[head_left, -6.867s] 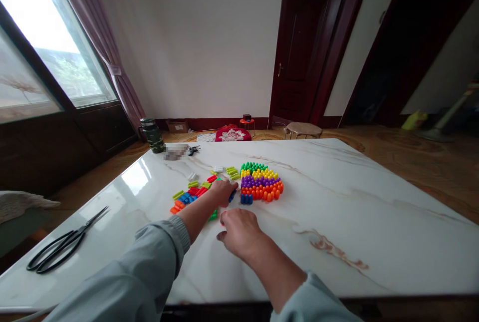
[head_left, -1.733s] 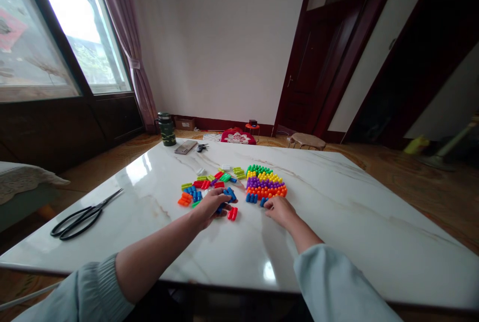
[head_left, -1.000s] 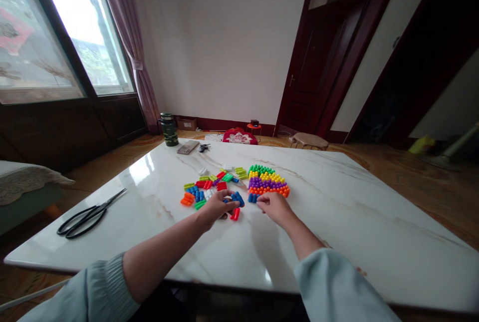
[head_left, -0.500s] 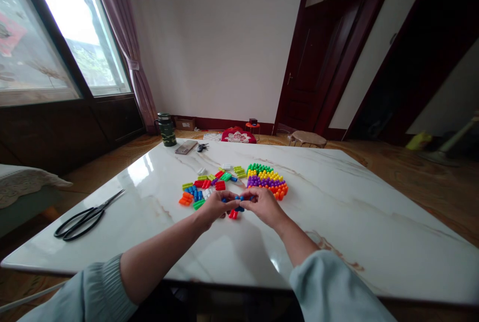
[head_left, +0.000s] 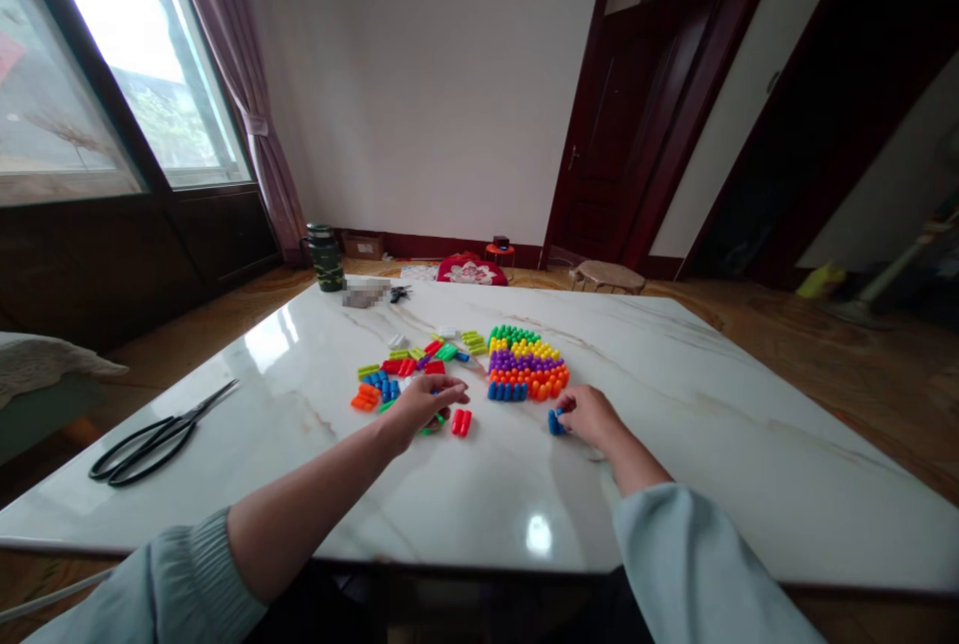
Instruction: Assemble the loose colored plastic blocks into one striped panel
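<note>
My right hand (head_left: 591, 416) is closed on a small blue bullet-shaped toy block piece (head_left: 555, 422), held at the table top, right of the standing rows. A short row of blue pieces (head_left: 507, 391) stands in front of orange (head_left: 528, 379), purple (head_left: 516, 361), yellow (head_left: 535, 348) and green (head_left: 513, 334) rows. My left hand (head_left: 426, 404) hovers over the loose pieces, its fingers loosely extended and nothing visible in them. Just right of it lies a red pair (head_left: 462, 422). Orange pieces (head_left: 366, 397) and blue pieces (head_left: 384, 385) lie scattered to its left, some pieces partly hidden by the hand.
Black-handled scissors (head_left: 154, 444) lie on the left of the white marbled table (head_left: 711, 444). Toward the back left are a camouflage flask (head_left: 325, 259), a pixelated flat object (head_left: 366, 295) and keys (head_left: 400, 294). A round stool (head_left: 608, 275) stands beyond the table.
My hands have separated. The right moved right with a blue piece, the left stayed near the loose pieces. A blue row now shows before the orange one.
</note>
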`<state>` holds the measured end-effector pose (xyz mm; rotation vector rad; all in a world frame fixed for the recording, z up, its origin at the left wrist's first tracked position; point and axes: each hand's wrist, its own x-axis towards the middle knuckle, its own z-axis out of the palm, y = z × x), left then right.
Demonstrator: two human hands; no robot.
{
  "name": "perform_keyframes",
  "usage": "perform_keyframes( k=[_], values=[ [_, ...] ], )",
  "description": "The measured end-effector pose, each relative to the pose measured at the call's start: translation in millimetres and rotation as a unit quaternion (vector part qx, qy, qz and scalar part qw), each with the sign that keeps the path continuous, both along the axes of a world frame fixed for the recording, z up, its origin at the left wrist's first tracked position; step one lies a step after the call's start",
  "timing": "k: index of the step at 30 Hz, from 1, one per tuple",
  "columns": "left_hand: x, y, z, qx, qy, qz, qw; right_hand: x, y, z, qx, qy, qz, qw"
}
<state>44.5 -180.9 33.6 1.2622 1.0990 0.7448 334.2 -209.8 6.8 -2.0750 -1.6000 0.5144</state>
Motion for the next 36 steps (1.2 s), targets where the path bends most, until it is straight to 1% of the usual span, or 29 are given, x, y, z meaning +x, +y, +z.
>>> perform_keyframes(
  k=[2, 4, 6, 8, 10, 12, 14, 15, 19, 22, 25, 29, 31, 33, 36],
  values=[
    [0, 1, -2.7, 0.003, 0.003, -0.007, 1.000, 8, 3, -12.5, 0.011, -0.008, -0.004, 1.000],
    [2, 2, -5.1, 0.005, 0.013, -0.012, 1.000, 7, 7, -19.1, 0.045, -0.010, 0.005, 0.999],
    [3, 1, -6.0, 0.008, 0.024, -0.008, 1.000, 2, 10, -18.7, 0.077, -0.024, -0.002, 0.997],
    [4, 0, -5.1, 0.009, 0.028, -0.002, 1.000, -2, 9, -13.1, 0.085, -0.053, -0.035, 0.994],
    [3, 0, -3.4, 0.006, 0.025, 0.001, 1.000, -4, 6, -6.0, 0.053, -0.080, -0.062, 0.993],
    [2, -1, -2.0, 0.002, 0.021, 0.001, 1.000, -4, 3, -0.9, -0.005, -0.088, -0.064, 0.994],
    [2, -1, -1.9, 0.001, 0.023, -0.002, 1.000, -3, 1, 0.1, -0.043, -0.090, -0.057, 0.993],
    [2, -1, -2.2, 0.002, 0.025, -0.004, 1.000, -3, 1, -0.8, -0.045, -0.093, -0.058, 0.993],
    [2, 0, -3.8, 0.005, 0.030, -0.006, 1.000, -6, 4, -8.5, -0.012, -0.099, -0.067, 0.993],
    [3, 0, -3.9, 0.002, 0.029, -0.010, 1.000, -13, 8, -12.2, -0.016, -0.081, -0.067, 0.994],
    [2, 0, -4.0, -0.001, 0.033, -0.009, 0.999, -19, 11, -12.3, -0.017, -0.082, -0.067, 0.994],
    [2, 0, -4.9, 0.008, 0.032, -0.011, 0.999, -24, 15, -9.2, -0.018, -0.111, -0.078, 0.991],
    [1, 0, -5.4, 0.008, 0.032, -0.015, 0.999, -26, 16, -6.8, -0.030, -0.127, -0.089, 0.987],
    [1, 1, -6.0, 0.002, 0.033, -0.016, 0.999, -28, 16, -4.7, -0.064, -0.133, -0.087, 0.985],
    [1, 2, -7.0, -0.004, 0.027, -0.022, 0.999, -30, 13, -4.3, -0.111, -0.116, -0.047, 0.986]
  ],
)
